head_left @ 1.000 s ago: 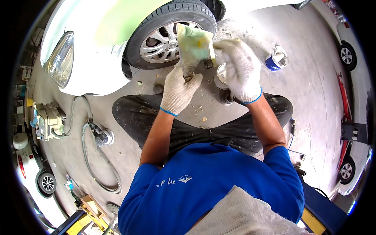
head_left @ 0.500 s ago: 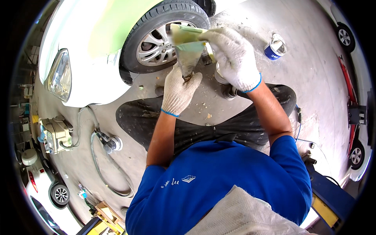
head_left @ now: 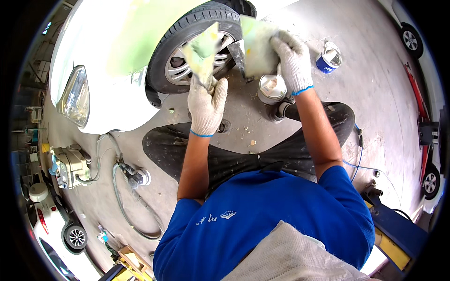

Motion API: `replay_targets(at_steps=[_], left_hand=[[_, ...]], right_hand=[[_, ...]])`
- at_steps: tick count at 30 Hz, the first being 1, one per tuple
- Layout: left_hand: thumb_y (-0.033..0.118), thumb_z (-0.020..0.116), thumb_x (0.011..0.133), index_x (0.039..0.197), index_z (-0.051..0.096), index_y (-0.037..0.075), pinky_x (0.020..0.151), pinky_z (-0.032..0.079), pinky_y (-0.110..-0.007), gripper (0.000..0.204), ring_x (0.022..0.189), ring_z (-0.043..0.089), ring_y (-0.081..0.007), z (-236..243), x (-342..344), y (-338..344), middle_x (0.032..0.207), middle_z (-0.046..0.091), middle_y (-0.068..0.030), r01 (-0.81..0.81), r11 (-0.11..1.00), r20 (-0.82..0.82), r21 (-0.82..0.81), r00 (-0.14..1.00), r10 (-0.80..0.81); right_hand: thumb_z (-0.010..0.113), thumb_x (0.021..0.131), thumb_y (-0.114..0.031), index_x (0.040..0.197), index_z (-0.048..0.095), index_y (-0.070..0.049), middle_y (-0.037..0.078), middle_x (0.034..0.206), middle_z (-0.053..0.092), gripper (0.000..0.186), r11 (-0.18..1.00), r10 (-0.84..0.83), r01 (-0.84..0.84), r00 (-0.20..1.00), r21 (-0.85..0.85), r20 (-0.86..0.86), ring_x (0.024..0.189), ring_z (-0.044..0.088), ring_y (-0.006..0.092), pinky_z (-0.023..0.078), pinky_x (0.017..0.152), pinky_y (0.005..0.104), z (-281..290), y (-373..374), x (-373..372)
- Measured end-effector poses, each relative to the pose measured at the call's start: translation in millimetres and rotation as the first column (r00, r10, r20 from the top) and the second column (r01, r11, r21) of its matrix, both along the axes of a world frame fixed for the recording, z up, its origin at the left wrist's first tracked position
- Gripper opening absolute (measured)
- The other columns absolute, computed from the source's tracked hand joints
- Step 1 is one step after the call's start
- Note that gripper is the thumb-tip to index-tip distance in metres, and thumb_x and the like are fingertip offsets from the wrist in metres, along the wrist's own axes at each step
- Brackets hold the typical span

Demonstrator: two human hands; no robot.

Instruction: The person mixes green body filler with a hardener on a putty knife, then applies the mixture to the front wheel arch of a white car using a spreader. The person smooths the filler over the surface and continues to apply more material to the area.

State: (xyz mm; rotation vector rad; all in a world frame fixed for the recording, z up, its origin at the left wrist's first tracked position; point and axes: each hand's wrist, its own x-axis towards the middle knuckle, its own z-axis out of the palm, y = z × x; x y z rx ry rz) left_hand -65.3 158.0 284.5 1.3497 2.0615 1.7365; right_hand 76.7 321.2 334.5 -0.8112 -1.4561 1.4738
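My left hand [head_left: 206, 108], in a white knit glove, is closed round the handle of a putty knife [head_left: 202, 52]. Pale green filler with yellow streaks covers its wide blade, which points up in front of the wheel [head_left: 173, 55]. To the right, my gloved right hand [head_left: 294, 63] grips the edge of a flat square plate [head_left: 260, 47], its face smeared with green and yellow filler. Knife and plate are apart. Behind them is a white car [head_left: 101, 100] with a pale green patch on its fender.
An open tin [head_left: 272, 89] stands by my right foot, and a blue and white tin [head_left: 329, 60] farther right. A sander [head_left: 137, 177] with a hose lies on the floor at left, near a boxy machine [head_left: 71, 166]. Other cars are parked at both sides.
My hands have moved apart. The plate has come away from the knife to the right and now shows its broad face. The knife has shifted slightly left, with filler on its blade.
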Motion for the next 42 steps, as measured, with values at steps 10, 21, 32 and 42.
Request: replay_targets(at_steps=[10, 21, 32, 42], left_hand=[[0.003, 0.062, 0.086, 0.152, 0.039, 0.015, 0.076, 0.052, -0.05, 0.071, 0.087, 0.064, -0.0391, -37.8, 31.3, 24.1, 0.096, 0.057, -0.0165, -0.291, 0.897, -0.37, -0.333, 0.915, 0.159], [0.02, 0.077, 0.087, 0.091, 0.064, 0.0, 0.049, 0.044, -0.026, 0.024, 0.052, 0.053, -0.008, -2.8, 9.4, -11.4, 0.068, 0.061, -0.0012, 0.299, 0.943, 0.59, -0.146, 0.792, -0.16], [0.024, 0.077, 0.086, 0.115, 0.064, -0.002, 0.076, 0.054, -0.035, 0.041, 0.08, 0.067, -0.0189, 11.0, -1.8, -17.2, 0.092, 0.072, -0.011, 0.217, 0.963, 0.396, -0.158, 0.908, -0.139], [0.018, 0.074, 0.085, 0.119, 0.061, -0.002, 0.078, 0.054, -0.036, 0.041, 0.082, 0.069, -0.0244, 32.3, 10.5, -12.6, 0.095, 0.072, -0.0163, 0.236, 0.948, 0.258, -0.215, 0.95, -0.178]], right_hand=[[0.06, 0.094, -0.007, 0.123, 0.06, 0.005, 0.012, 0.11, 0.07, 0.031, 0.822, 0.192, -0.373, 0.893, -0.43, -0.407, 0.094, 0.07, 0.0192, 0.059, 0.083, 0.0311, -17.3, -4.3, -12.5], [0.062, 0.098, -0.007, 0.132, 0.057, 0.008, 0.012, 0.12, 0.065, 0.037, 0.996, 0.081, -0.093, 0.88, -0.002, -0.468, 0.108, 0.062, 0.0164, 0.05, 0.098, 0.0326, -2.7, 3.7, -8.5], [0.056, 0.084, 0.004, 0.112, 0.069, -0.005, 0.014, 0.105, 0.07, 0.032, 0.474, -0.074, -0.16, 0.973, 0.866, 0.22, 0.094, 0.068, 0.0313, 0.056, 0.083, 0.0403, 32.8, -21.6, -0.9], [0.063, 0.074, 0.006, 0.113, 0.068, -0.007, 0.013, 0.102, 0.069, 0.042, 0.381, -0.137, -0.077, 0.981, 0.921, 0.139, 0.091, 0.067, 0.0325, 0.057, 0.081, 0.0389, 24.9, -39.4, -6.8]])
